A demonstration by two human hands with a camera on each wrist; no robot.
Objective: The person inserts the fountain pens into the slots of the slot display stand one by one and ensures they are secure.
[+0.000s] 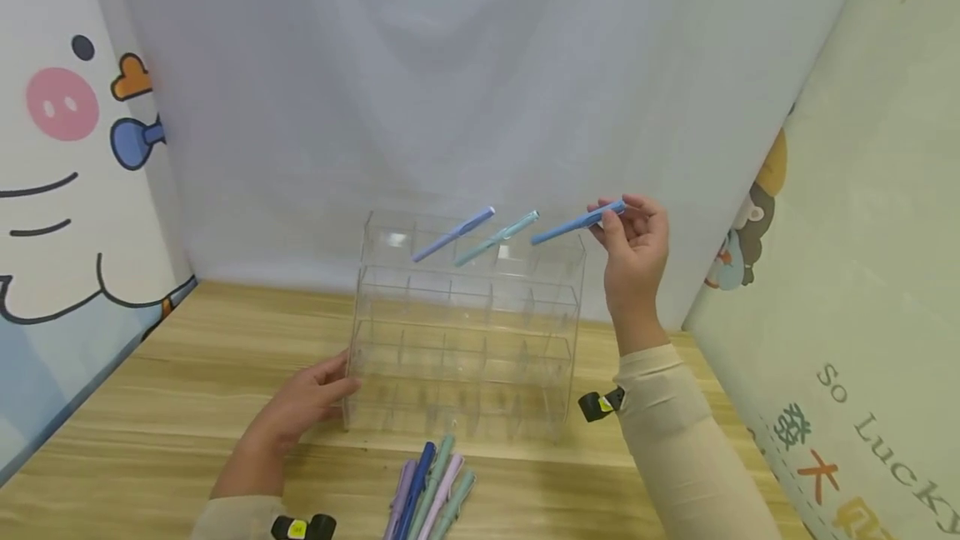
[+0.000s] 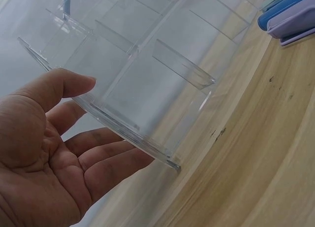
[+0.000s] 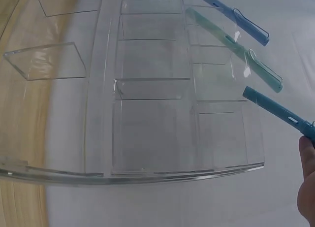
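Observation:
A clear acrylic pen stand point(image 1: 467, 354) with tiered compartments stands upright on the table. At its left side panel, my left hand point(image 1: 303, 398) grips the edge, thumb on one side and fingers on the other in the left wrist view. Up at the top right, my right hand point(image 1: 637, 248) pinches a blue pen point(image 1: 570, 227) near its upper end, slanted, with its lower end by the top tier. A periwinkle pen point(image 1: 453, 235) and a mint-green pen point(image 1: 495, 240) lean in that tier to the left. Whether the blue pen touches the stand I cannot tell.
On the wooden table point(image 1: 247, 357), several purple, dark blue, green and pink pens point(image 1: 431, 482) lie bunched before the stand. A pale curtain point(image 1: 465, 90) hangs behind. Printed panels with cartoon figures flank the table left and right.

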